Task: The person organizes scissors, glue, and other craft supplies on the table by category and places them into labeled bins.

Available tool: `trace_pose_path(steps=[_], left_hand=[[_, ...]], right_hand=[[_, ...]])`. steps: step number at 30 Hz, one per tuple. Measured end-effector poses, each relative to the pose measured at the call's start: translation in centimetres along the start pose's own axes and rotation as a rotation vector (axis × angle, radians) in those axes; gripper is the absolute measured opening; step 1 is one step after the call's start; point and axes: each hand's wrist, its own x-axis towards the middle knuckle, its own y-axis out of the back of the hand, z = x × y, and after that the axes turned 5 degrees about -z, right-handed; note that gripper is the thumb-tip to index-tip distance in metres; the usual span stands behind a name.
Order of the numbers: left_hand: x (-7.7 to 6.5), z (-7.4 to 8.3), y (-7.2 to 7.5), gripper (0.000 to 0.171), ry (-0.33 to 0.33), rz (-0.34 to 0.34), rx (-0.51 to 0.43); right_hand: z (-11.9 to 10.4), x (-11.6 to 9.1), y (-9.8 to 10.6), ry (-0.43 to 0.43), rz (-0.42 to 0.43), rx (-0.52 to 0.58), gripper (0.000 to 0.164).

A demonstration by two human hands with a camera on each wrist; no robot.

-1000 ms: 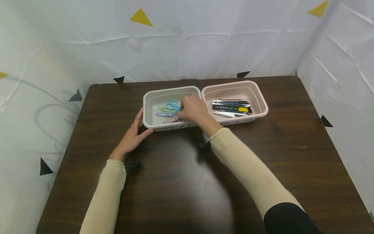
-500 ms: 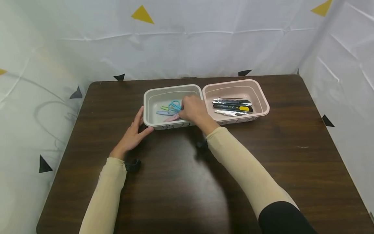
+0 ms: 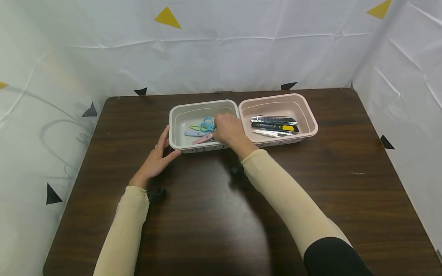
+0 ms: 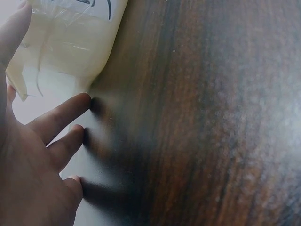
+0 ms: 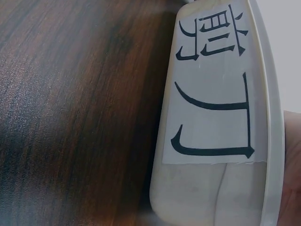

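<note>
A grey-white bin (image 3: pixel 175 115) holds several small scissors, among them a pair with a blue handle (image 3: pixel 207 125) and pink scissors (image 3: pixel 203 138). My right hand (image 3: pixel 228 128) reaches over its front rim near the right end, fingers bent down, pinching the pink scissors at the end under the hand; the fingertips are hidden. The right wrist view shows the labelled bin wall (image 5: pixel 211 188) with part of that hand beyond the rim. My left hand (image 3: pixel 155 159) rests at the bin's front left corner, fingers spread and thumb by the front edge.
A pinkish bin (image 3: pixel 307 113) stands against the right side of the first, with several utility knives (image 3: pixel 274 127) in it. Both are near the back of the dark wooden table (image 3: pixel 207 214). White sheeting (image 3: pixel 221 65) surrounds the table at the back and sides.
The pink scissors have turned slightly, their right end rising towards the blue handle. The blue handle has shifted a little to the right. My left hand keeps its place.
</note>
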Motion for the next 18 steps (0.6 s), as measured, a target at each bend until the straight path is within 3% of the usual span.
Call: trace_pose_path(steps=[18], left_hand=[[-0.06,0.05,0.04,0.088,0.004,0.001,0.003]], right_hand=[[-0.17,-0.16,0.34,0.024,0.012,0.010,0.015]])
